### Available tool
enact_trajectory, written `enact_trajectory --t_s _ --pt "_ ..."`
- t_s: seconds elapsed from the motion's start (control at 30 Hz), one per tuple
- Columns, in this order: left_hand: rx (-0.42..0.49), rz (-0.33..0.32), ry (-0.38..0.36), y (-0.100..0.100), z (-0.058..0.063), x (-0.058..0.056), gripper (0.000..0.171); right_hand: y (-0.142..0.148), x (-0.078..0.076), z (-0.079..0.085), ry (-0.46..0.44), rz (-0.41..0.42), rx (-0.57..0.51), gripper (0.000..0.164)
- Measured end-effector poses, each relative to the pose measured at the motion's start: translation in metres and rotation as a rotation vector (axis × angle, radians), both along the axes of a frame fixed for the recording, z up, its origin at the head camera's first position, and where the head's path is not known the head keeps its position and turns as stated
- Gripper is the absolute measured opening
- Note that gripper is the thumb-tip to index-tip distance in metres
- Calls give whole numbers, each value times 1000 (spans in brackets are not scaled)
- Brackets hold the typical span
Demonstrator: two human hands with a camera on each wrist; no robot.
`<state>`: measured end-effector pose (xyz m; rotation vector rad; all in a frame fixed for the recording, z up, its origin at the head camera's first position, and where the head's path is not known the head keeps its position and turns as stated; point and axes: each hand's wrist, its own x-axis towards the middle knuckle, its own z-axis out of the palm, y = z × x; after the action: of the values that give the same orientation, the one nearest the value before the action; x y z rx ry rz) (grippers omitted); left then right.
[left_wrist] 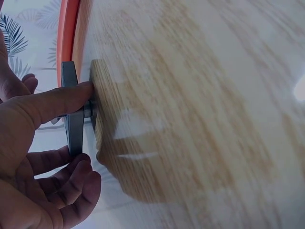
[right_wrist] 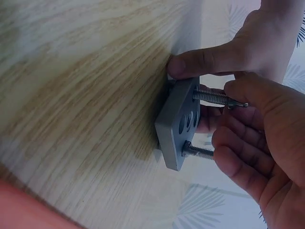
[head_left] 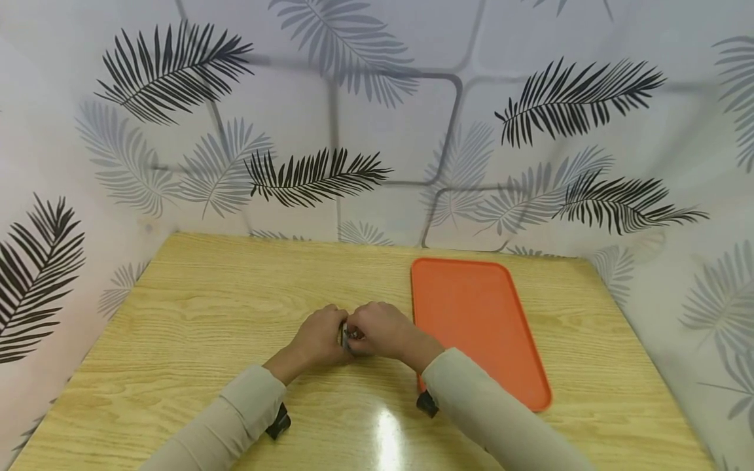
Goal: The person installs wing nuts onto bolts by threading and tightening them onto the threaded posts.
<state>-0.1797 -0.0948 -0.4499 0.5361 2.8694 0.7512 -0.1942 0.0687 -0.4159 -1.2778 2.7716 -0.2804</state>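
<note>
Two bolts (right_wrist: 212,97) stand in the grey plate (right_wrist: 175,114) your left hand (head_left: 321,335) grips; your right hand (head_left: 381,330) pinches one. Orange tray (head_left: 477,320) lies near the surface's (head_left: 224,288) far edge.

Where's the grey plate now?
In the right wrist view, the grey plate is just right of centre, held by the left hand while the right hand pinches one screw.

High head view, close wrist views.

text: none readable | labels, brands: none readable | numbers, signs: none readable
</note>
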Motion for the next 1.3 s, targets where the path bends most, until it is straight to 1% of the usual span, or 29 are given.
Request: enact_trajectory --t_s 0.1,0.17,0.23,0.33,0.47,0.6,0.7,0.8,0.83,1.0,1.07,1.2,1.3 --pt "12 -3 -2 0 0 0 35 0 1 0 -28 -15 -13 8" --pt "23 -9 -2 0 0 1 36 1 1 0 -56 -10 -28 13" --pt "31 -12 -6 -1 1 2 37 2 0 0 -76 10 -45 20" --pt "27 -14 5 -1 0 2 35 5 -1 -1 -107 53 -84 27" --pt "10 -12 25 -1 0 2 35 8 -2 -1 -149 106 -130 30" --pt "11 -5 29 -1 0 2 37 9 -4 -1 -163 127 -151 28" --pt "15 -3 21 -2 -1 2 40 9 -4 0 -180 120 -151 27" --pt "28 -19 4 -5 -3 2 41 9 -4 1 -210 106 -137 29" --pt "44 -24 -5 -7 -3 2 43 10 -4 1 -219 102 -135 30" --pt "115 -20 -79 -13 -5 -2 46 10 -5 0 -242 91 -125 35" --pt "121 -12 -102 -14 -5 -4 46 11 -5 0 -246 89 -126 36" --pt "121 -8 -111 -15 -6 -6 46 12 -5 1 -250 84 -133 35" --pt "120 -6 -101 -14 -5 -6 48 12 -5 3 -241 65 -135 29"
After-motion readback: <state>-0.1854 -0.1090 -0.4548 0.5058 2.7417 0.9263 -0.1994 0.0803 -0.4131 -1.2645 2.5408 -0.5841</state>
